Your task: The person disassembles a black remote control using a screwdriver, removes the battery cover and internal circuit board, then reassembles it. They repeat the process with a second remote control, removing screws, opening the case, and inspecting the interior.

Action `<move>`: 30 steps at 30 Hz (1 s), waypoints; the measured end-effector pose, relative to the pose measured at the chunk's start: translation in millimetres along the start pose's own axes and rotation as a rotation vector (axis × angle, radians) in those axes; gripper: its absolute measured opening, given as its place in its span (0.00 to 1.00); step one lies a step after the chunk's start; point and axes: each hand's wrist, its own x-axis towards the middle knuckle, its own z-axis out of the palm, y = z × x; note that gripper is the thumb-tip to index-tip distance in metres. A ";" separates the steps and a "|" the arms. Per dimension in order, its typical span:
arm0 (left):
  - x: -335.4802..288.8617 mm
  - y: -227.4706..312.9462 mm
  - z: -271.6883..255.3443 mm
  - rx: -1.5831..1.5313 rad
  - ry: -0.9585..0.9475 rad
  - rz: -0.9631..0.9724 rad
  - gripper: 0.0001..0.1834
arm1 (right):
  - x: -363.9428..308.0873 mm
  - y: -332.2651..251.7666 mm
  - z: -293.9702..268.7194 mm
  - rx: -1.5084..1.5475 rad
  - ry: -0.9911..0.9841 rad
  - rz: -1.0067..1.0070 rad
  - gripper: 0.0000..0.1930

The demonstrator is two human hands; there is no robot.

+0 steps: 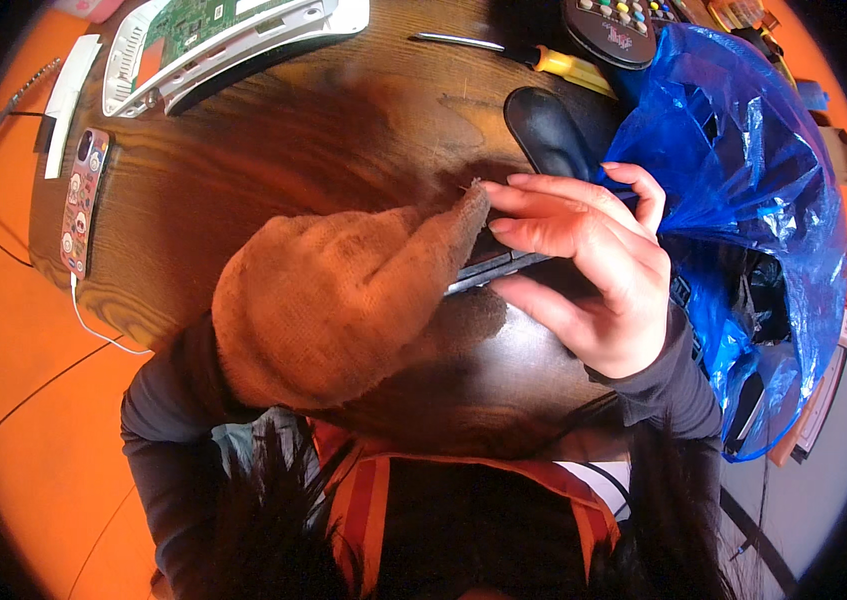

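Observation:
A brown cloth (pixel 328 300) covers my left hand like a mitt, so its fingers are hidden. Its pointed end reaches the fingertips of my bare right hand (pixel 583 250). Between my right thumb and fingers is a dark, flat device with a thin light edge (pixel 493 270); the cloth lies against its left side and hides much of it. I cannot make out what kind of device it is. Both hands are above the dark wooden table (pixel 243 160), close to its near edge.
A blue plastic bag (pixel 713 150) bulges at the right. Beyond my right hand lie a black rounded object (pixel 543 130), a yellow-handled screwdriver (pixel 568 68) and a remote control (pixel 611 30). An opened white casing with a green circuit board (pixel 193 45) and a cabled phone (pixel 83 205) are left.

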 end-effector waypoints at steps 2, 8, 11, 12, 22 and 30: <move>-0.2 0.7 0.7 0.017 0.023 0.037 0.36 | -0.8 -0.3 0.9 0.021 -0.004 0.002 0.13; -3.2 -1.5 -1.0 -0.080 -0.055 0.004 0.36 | -4.8 -5.1 -2.7 0.010 -0.038 0.003 0.13; -2.6 -3.0 -6.3 -0.094 -0.086 0.011 0.36 | -6.3 -6.4 -0.9 0.008 -0.035 -0.009 0.14; -0.6 -4.6 -8.7 -0.095 -0.104 0.027 0.36 | -6.5 -6.0 -0.4 0.005 -0.016 -0.026 0.13; 24.6 -15.8 -15.7 -0.949 -0.704 -0.561 0.29 | -18.1 9.5 -19.7 -0.323 0.089 -0.538 0.10; 7.4 -9.2 -17.9 -0.887 -0.257 -0.541 0.32 | -1.5 2.5 -21.2 -0.239 0.059 -0.313 0.18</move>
